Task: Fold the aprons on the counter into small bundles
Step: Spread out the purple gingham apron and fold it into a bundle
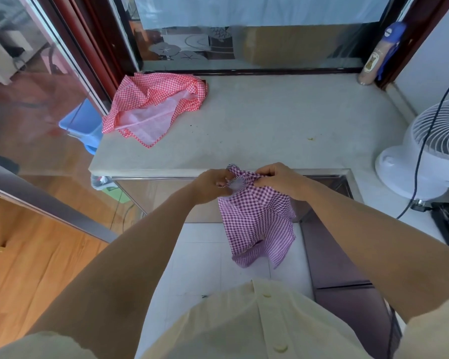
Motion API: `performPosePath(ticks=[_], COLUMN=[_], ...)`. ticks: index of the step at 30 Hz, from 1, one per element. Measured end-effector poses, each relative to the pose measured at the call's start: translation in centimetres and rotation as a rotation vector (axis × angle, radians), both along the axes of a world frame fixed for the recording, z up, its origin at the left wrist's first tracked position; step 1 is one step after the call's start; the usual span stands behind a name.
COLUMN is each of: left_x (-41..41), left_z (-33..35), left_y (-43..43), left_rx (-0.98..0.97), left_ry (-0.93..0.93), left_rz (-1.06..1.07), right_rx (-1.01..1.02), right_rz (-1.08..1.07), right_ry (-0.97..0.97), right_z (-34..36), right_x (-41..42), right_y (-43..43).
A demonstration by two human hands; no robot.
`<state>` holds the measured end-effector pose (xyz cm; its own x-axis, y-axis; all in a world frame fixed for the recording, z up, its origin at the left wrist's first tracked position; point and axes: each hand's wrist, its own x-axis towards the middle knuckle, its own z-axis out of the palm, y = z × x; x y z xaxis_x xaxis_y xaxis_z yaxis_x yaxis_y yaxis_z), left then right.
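Note:
A purple checked apron [257,218] hangs in the air just in front of the counter's near edge, folded over on itself. My left hand [211,185] pinches its top edge from the left. My right hand [280,178] grips the same bunched top edge from the right, so both hands meet close together. The cloth's lower part dangles below them, over the floor tiles. A red checked apron [153,104] lies crumpled and unfolded at the counter's far left corner, its pale inner side showing.
The pale stone counter [270,125] runs from the window sill to a metal-edged front. A white fan [430,149] with a dark cable stands at the right. A bottle [373,63] leans in the far right corner. A blue bin [86,125] sits left, behind glass.

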<state>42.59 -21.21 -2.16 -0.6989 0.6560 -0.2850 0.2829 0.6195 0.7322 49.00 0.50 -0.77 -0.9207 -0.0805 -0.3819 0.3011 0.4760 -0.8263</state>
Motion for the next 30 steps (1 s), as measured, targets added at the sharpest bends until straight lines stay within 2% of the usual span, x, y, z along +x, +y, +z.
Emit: performPosePath(ticks=[3,5,7,9,11,12,15,19,22,24,27,30], left_x=[-0.1,-0.1,-0.1,0.0,0.1,0.1,-0.3,-0.6,-0.3,-0.3,-0.2,1.2], left_z=[-0.6,-0.6,-0.5,-0.4,0.0,0.3,0.2,-0.7,-0.8,-0.9,-0.8,0.2], left_y=[-0.3,-0.7,-0.6,-0.3,-0.2,-0.2,-1.4,-5.1,-7.3,-7.5,-5.2,-1.3], left_rx=[-0.333,-0.501,-0.526,-0.409,-0.249,-0.232,-0.466,-0.789,-1.002,-0.898,-0.446,-0.158], left_ry=[0.297,0.414,0.464,0.498,0.487,0.494,0.466,0.341,0.144,0.081,0.118,0.199], left_rz=[-0.095,-0.138,-0.103,0.007,0.170,0.209,0.216,0.409,0.471,0.426,0.296,0.113], right_rx=[-0.008,-0.002,0.018,0.067,0.124,0.143,0.183,0.258,0.274,0.251,0.207,0.182], right_rz=[-0.049,-0.072,-0.071,-0.078,-0.093,-0.104,-0.148,-0.208,-0.251,-0.216,-0.104,0.003], right_ry=[0.007,0.003,-0.003,-0.005,-0.005,-0.005,0.010,0.040,0.030,0.019,0.017,0.043], right_z=[0.2,0.2,0.0,-0.4,-0.7,-0.7,-0.9,-1.1,-1.2,-1.1,-0.7,-0.2], right_x=[0.2,0.2,0.2,0.1,0.0,0.0,0.1,0.5,0.7,0.8,0.8,0.7], right_y=[0.1,0.1,-0.1,-0.3,-0.3,-0.3,0.3,1.2,1.6,1.3,0.3,-1.2])
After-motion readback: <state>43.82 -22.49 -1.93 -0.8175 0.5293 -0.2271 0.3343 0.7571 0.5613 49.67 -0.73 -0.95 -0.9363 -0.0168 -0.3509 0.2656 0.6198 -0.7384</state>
